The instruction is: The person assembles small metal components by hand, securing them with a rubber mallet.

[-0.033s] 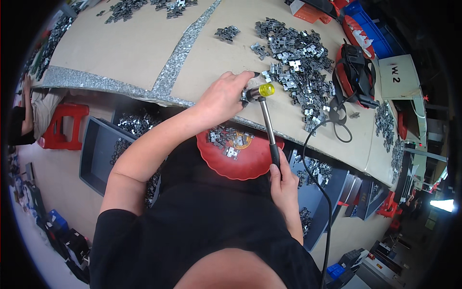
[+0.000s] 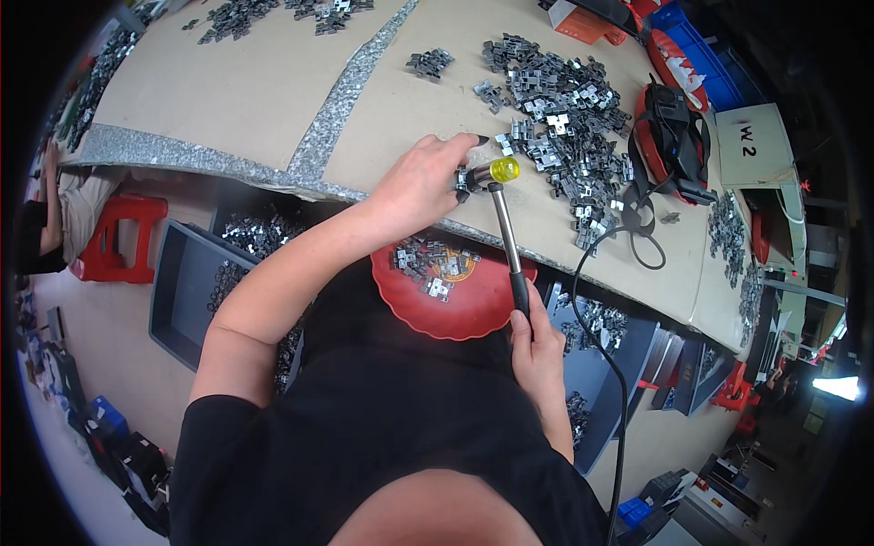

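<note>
My right hand is wrapped round the black grip of a hammer. The hammer has a metal shaft and a yellow translucent face, and its head is level with the table's near edge. Right beside that head, my left hand bends its fingers round a small metal clip, mostly hidden by the fingers and the hammer head. Dark covers show on the left fingertips. Below the hands, a red scalloped plate bears several metal clips.
A large heap of metal clips lies on the table beyond the hammer. Right of it sit a red-and-black bag and a black cable. Grey bins stand below the table. Another person is at far left.
</note>
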Demonstrator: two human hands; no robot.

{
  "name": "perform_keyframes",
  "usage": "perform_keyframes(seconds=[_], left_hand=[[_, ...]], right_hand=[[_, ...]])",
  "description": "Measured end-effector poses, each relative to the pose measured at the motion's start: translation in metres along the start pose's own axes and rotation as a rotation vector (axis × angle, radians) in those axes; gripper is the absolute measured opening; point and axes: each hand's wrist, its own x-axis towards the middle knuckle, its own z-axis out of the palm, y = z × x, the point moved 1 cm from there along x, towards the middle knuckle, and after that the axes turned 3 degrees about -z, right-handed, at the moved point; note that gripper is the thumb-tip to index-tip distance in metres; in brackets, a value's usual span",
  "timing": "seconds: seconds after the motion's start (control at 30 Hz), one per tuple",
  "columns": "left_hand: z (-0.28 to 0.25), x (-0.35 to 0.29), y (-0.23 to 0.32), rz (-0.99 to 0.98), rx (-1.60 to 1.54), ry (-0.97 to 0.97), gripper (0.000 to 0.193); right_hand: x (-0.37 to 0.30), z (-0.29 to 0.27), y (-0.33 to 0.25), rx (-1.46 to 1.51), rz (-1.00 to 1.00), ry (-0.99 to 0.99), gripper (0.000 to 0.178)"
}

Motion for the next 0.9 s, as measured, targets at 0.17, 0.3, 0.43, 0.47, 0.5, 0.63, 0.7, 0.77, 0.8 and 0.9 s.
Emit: perform_keyframes(seconds=[0.17, 0.3, 0.43, 0.47, 0.5, 0.63, 0.7, 0.77, 0.8, 0.9], left_hand=[[0.003, -0.003, -0.007, -0.006, -0.025, 0.08, 0.054], [0.001, -0.002, -0.008, -0.016, -0.033, 0.062, 0.054], [0.001, -0.001, -0.008, -0.015, -0.034, 0.072, 0.055], [0.001, -0.001, -0.007, -0.019, -0.039, 0.07, 0.055], [0.0, -0.001, -0.008, -0.022, -0.047, 0.075, 0.055], [0.002, -0.006, -0.011, -0.009, -0.067, 0.078, 0.056], [0.008, -0.022, -0.003, 0.056, 0.034, -0.051, 0.056], [0.01, -0.038, 0.012, 0.067, -0.027, -0.268, 0.05], [0.007, -0.035, 0.013, 0.102, -0.01, -0.193, 0.049], [-0.013, 0.006, -0.015, 0.141, 0.086, 0.148, 0.045]], right_hand=[[0.001, -0.001, -0.001, -0.021, 0.056, -0.03, 0.038], [-0.003, -0.007, -0.007, -0.008, -0.154, 0.111, 0.039], [-0.005, -0.011, -0.012, 0.057, -0.223, 0.243, 0.04], [0.001, -0.004, -0.009, -0.044, -0.118, 0.111, 0.04], [0.008, 0.002, -0.006, -0.151, -0.017, -0.02, 0.04], [0.002, -0.006, -0.004, -0.031, -0.058, -0.047, 0.04], [-0.005, -0.01, -0.002, 0.008, -0.128, -0.009, 0.041], [-0.011, -0.014, 0.001, 0.354, -0.125, 0.218, 0.041], [-0.008, -0.014, 0.0, 0.373, -0.098, 0.306, 0.041], [0.0, -0.018, 0.002, 0.393, -0.072, 0.253, 0.04]])
